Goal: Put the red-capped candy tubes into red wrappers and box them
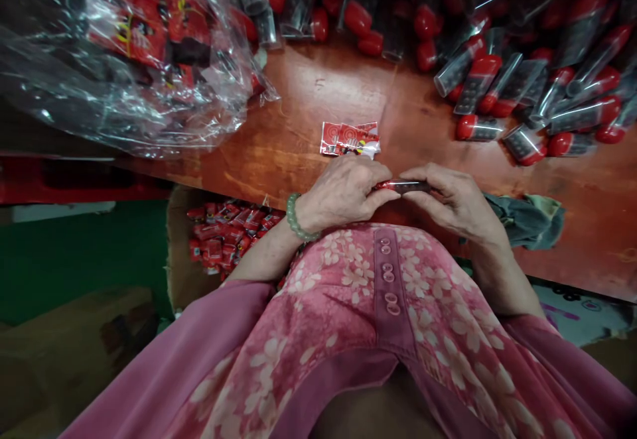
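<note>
A slim tube (409, 186), dark with a red end on its left, lies sideways between my two hands, close to my body. My left hand (348, 187), with a green bead bracelet at the wrist, pinches the red end between thumb and fingers. The dark end is pinched by my right hand (450, 200). Just beyond my left hand, a few red printed sachets (348, 139) lie overlapping on the wooden table (293, 94); my fingers hide their near edge.
Red-capped clear tubes (480, 84) are heaped along the far side and right. A clear plastic bag (199, 104) with red packets lies at the left. Below the table edge, a cardboard box (178, 247) holds red packets (223, 233). A grey-green cloth (530, 220) lies at right.
</note>
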Available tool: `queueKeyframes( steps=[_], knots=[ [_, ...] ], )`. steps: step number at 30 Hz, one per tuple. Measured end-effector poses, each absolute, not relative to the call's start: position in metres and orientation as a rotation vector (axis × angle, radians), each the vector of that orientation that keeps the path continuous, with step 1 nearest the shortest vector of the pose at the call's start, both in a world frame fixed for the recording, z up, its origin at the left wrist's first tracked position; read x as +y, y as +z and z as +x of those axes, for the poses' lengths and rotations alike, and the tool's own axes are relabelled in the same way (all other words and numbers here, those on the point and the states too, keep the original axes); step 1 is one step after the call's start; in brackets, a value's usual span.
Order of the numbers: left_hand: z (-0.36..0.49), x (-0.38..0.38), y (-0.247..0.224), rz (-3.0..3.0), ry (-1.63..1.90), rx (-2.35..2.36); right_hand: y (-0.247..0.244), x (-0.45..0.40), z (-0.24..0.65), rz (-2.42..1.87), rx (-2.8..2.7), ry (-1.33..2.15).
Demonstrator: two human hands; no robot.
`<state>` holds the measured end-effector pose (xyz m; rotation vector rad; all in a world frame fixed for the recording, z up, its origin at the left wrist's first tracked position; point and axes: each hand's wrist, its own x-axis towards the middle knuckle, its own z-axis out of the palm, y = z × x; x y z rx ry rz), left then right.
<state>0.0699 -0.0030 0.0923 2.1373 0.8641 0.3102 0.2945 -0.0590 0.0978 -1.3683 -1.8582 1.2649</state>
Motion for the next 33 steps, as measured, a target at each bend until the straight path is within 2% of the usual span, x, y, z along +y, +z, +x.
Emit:
queueKeyframes(
  steps=[4,7,13,21,28,33],
  knots=[
    [0.059,-0.001,0.086,1.638,0.597,1.050,0.078,-0.060,0.286,-1.347,-1.357,1.615],
    [0.054,-0.004,0.078,1.170,0.775,1.005,0.071,-0.057,0.272,-1.321,-1.088,1.637],
    [0.069,-0.014,0.068,0.652,0.826,0.965,0.069,-0.041,0.245,-1.269,-0.973,1.618],
    [0.081,-0.007,0.063,0.517,0.928,0.980,0.062,-0.045,0.248,-1.317,-1.295,1.551],
    [0.086,-0.008,0.052,0.538,0.972,1.091,0.061,-0.040,0.241,-1.351,-1.428,1.312],
    [0.081,-0.002,0.061,0.582,0.991,1.059,0.059,-0.036,0.237,-1.197,-1.213,1.522]
  ],
)
